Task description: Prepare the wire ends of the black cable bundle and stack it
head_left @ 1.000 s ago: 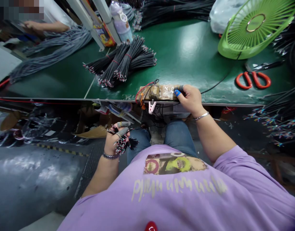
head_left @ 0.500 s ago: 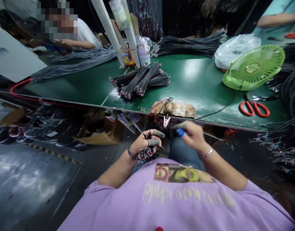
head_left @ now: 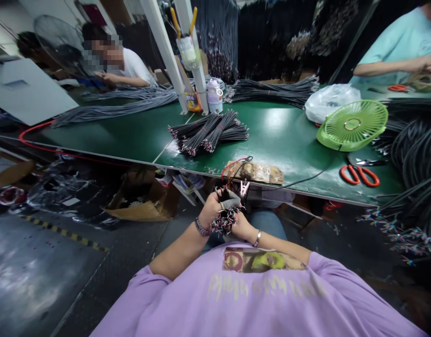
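In front of my lap, my left hand (head_left: 211,209) is closed around a bundle of short black cables (head_left: 224,222) whose stripped ends show red, white and black tips. Grey finger cots cover some of its fingers. Pressed against the right side of the same bundle is my right hand (head_left: 244,228), its fingers curled in behind the cables and mostly hidden. Just above the hands, a pink clip (head_left: 244,187) sits at the table edge, beside a taped cardboard piece (head_left: 268,173) with red and black wires.
Tied cable bundles (head_left: 211,132) lie on the green table (head_left: 131,135). To the right are a green fan (head_left: 354,125), red-handled scissors (head_left: 359,175), a plastic bag (head_left: 331,100) and long dark cables (head_left: 419,154). A bottle (head_left: 214,97) stands by the post. Two co-workers sit beyond.
My right hand has moved left and down from beside the clip to the cable bundle. My left hand still holds the bundle, and the view has tilted up slightly.
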A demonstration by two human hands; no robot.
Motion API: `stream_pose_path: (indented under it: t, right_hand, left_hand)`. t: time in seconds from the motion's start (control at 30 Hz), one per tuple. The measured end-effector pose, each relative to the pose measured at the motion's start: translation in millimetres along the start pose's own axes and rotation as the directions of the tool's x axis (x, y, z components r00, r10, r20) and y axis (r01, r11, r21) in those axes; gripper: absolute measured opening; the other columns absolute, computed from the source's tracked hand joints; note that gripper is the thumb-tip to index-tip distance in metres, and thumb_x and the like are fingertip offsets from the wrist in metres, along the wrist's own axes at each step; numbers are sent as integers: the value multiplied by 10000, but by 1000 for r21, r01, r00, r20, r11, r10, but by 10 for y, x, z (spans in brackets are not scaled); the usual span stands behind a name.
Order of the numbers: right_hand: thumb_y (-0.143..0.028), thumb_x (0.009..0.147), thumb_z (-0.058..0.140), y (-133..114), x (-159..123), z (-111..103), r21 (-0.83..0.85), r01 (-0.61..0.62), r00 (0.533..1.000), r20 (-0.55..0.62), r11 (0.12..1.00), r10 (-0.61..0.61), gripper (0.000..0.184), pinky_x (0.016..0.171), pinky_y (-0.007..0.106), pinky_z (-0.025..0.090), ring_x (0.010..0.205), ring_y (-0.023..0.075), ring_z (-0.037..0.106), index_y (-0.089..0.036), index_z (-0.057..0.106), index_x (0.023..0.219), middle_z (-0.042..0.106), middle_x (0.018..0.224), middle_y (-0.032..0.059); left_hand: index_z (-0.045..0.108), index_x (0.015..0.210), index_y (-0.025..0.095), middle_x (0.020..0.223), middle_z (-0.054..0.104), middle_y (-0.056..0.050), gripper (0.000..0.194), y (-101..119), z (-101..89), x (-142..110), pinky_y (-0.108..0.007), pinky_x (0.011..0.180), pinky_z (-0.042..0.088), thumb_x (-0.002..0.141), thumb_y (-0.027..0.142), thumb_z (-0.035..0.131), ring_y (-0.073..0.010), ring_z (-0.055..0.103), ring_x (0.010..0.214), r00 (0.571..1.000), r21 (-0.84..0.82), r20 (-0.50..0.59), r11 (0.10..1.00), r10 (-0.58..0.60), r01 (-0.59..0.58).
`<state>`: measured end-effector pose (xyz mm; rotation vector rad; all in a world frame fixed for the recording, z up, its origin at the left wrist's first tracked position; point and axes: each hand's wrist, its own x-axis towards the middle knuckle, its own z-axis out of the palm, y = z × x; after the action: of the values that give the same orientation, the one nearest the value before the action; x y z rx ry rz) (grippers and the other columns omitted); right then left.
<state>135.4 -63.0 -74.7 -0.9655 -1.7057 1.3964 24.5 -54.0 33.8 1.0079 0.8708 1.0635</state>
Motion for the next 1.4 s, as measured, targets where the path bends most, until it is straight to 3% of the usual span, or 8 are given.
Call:
stream_pose_path:
  t: [0.2,0.3,0.37,0.5,0.63,0.83,1.07,1.4]
  right_hand:
    - [-179,614,571,147,-57,43,116,-75,971,-219,990,99,68,644,320,481,649,175,533,-190,530,666,588,651,10]
    - [-157,607,585,199,-82,55,108,-88,959,-258,990,114,193,704,347,496,728,199,571,-189,569,796,639,763,31]
    - [-143,607,599,192,-104,31,30,-87,972,-216,996,91,205,742,361,496,776,212,584,-192,576,805,648,791,34]
    - [-164,626,653,67,-171,-123,-162,0,1000,2,987,0,279,836,391,472,858,225,593,-177,603,899,658,913,52]
    - [-221,667,688,-101,-233,-353,-114,83,983,175,990,-62,363,900,391,447,939,225,591,-173,606,1017,649,1025,70]
    - [-363,818,576,-403,-261,-555,205,-16,1000,-16,979,19,223,776,328,493,822,174,604,-197,625,960,657,889,39]
    - [-383,683,723,-578,-147,-487,346,-47,977,-181,937,116,265,627,252,457,624,112,514,-187,587,796,586,716,-12]
    - [-418,684,719,-501,-126,-455,313,-74,976,-174,947,133,295,597,230,425,601,95,484,-168,588,772,570,683,-22]
  left_hand:
    - [660,779,135,692,683,-58,262,-390,6,-36,-288,631,484,640,346,730,-186,647,681,996,-134,-68,989,56,-65]
    - [647,832,143,711,682,-50,297,-455,87,-65,-271,615,470,612,317,746,-175,640,675,996,-163,-84,986,34,-47]
    - [630,807,149,661,660,-31,275,-462,107,-73,-254,576,452,622,326,729,-152,618,620,994,-192,-104,980,22,-42]
    - [571,686,156,465,530,22,251,-428,37,-95,-226,459,380,661,389,661,-101,508,439,997,-236,-76,972,1,-19]
    - [585,716,152,427,511,34,250,-337,-61,-167,-211,413,338,659,372,688,-86,461,384,1000,-116,-14,993,-21,20]
    - [633,727,124,448,532,31,249,-236,-125,-196,-201,412,315,675,345,734,-60,419,372,994,99,-2,989,-113,113]
    - [678,822,119,621,594,12,278,-238,-225,-133,-219,575,417,643,312,768,-100,493,578,992,292,57,952,-113,91]
    - [694,813,96,628,602,-14,354,-242,-338,-85,-244,615,426,704,433,694,-123,499,613,966,457,159,883,-204,111]
